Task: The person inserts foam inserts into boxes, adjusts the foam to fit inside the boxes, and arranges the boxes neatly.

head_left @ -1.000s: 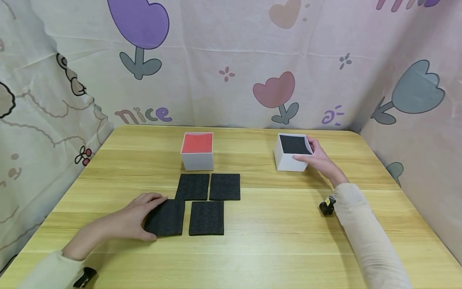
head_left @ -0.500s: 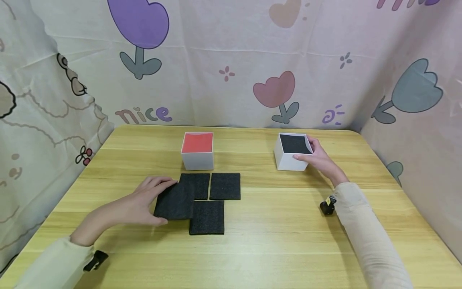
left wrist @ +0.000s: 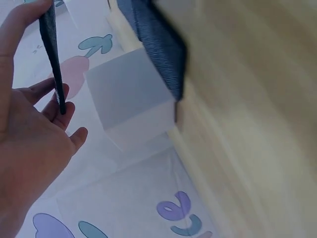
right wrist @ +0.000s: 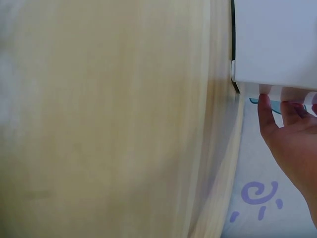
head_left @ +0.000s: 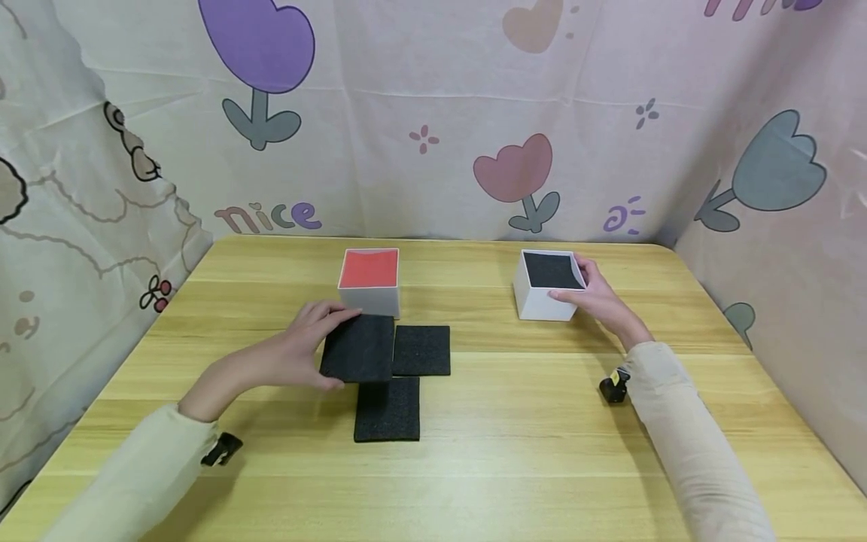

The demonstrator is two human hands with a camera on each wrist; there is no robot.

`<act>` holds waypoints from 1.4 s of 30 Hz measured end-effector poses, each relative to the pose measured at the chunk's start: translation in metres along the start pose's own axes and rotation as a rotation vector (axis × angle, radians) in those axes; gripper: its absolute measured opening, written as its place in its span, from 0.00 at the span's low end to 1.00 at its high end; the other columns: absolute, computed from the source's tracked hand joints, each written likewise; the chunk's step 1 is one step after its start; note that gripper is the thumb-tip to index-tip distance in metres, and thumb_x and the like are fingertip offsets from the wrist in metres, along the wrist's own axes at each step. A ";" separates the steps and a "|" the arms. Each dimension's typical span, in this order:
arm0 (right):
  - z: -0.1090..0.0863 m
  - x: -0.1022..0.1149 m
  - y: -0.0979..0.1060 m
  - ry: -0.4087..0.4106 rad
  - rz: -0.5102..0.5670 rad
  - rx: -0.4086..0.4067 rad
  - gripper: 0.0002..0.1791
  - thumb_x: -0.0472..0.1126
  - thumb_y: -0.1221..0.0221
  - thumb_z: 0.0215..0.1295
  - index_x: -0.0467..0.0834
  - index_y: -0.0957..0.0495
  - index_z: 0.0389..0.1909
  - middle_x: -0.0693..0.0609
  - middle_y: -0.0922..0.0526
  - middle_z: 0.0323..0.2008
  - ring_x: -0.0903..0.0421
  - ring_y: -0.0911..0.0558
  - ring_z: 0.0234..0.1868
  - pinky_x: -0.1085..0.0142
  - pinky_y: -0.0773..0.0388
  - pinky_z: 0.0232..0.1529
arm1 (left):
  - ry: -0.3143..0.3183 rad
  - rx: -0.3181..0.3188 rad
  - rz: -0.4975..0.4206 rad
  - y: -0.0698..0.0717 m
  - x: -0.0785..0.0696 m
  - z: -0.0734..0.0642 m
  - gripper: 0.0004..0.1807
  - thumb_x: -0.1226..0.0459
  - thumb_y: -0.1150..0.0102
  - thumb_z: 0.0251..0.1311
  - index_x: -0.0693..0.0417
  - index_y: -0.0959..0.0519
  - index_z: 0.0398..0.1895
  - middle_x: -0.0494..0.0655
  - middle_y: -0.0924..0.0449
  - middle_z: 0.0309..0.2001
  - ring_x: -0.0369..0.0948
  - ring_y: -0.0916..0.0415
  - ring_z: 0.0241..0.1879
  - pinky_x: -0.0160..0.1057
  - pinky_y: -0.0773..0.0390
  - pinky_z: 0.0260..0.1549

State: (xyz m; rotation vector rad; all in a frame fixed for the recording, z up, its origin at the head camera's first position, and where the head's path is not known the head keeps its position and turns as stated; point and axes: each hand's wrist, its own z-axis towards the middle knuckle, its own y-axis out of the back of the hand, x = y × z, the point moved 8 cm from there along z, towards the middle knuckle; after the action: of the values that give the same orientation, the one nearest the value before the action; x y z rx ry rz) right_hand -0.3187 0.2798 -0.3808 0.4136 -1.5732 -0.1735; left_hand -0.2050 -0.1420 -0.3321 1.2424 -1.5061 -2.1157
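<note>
My left hand (head_left: 298, 350) pinches a thin black square pad (head_left: 359, 348) by its left side, thumb at the near corner and fingers at the far one. That pad is raised above the table and hides another one behind it; the left wrist view shows it edge-on. Two more black pads lie flat, one to the right (head_left: 422, 350) and one nearer (head_left: 387, 414). At the back right my right hand (head_left: 599, 301) grips the side of a white box (head_left: 544, 306), which has a black square (head_left: 552, 269) in its top. The right wrist view shows fingertips against the box.
A second white box (head_left: 379, 302) with a red square (head_left: 369, 269) in its top stands just behind the held pad. The wooden table (head_left: 515, 452) backs onto a printed cloth (head_left: 406, 68). Dark wrist devices sit at both sleeves.
My left hand has lifted the near-left black pad off the table and carried it right and away, over the far-left pad. My right hand stays on its box.
</note>
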 end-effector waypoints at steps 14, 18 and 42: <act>0.004 -0.013 0.002 0.028 -0.017 -0.020 0.52 0.34 0.36 0.60 0.37 0.63 0.75 0.35 0.44 0.67 0.47 0.39 0.62 0.59 0.42 0.63 | -0.121 -0.067 0.083 0.029 -0.033 0.093 0.53 0.57 0.25 0.45 0.66 0.43 0.72 0.61 0.45 0.68 0.57 0.53 0.64 0.59 0.47 0.60; 0.004 -0.011 0.002 0.030 -0.022 -0.022 0.52 0.35 0.36 0.60 0.36 0.63 0.75 0.34 0.44 0.67 0.46 0.39 0.62 0.57 0.43 0.64 | -0.112 -0.050 0.115 0.028 -0.042 0.124 0.53 0.55 0.25 0.44 0.63 0.41 0.72 0.59 0.43 0.67 0.56 0.52 0.63 0.57 0.48 0.61; 0.009 -0.015 0.005 0.023 -0.027 -0.009 0.53 0.35 0.36 0.61 0.37 0.64 0.75 0.35 0.46 0.68 0.44 0.41 0.65 0.53 0.45 0.66 | 0.016 0.013 0.031 -0.012 -0.057 0.233 0.51 0.48 0.31 0.48 0.50 0.44 0.75 0.50 0.45 0.70 0.49 0.51 0.64 0.49 0.45 0.62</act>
State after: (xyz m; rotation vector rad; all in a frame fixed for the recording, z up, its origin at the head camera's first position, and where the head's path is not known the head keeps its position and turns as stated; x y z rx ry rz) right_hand -0.3280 0.2884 -0.3930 0.4286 -1.5436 -0.1965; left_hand -0.3449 0.0493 -0.2923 1.2299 -1.5250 -2.0751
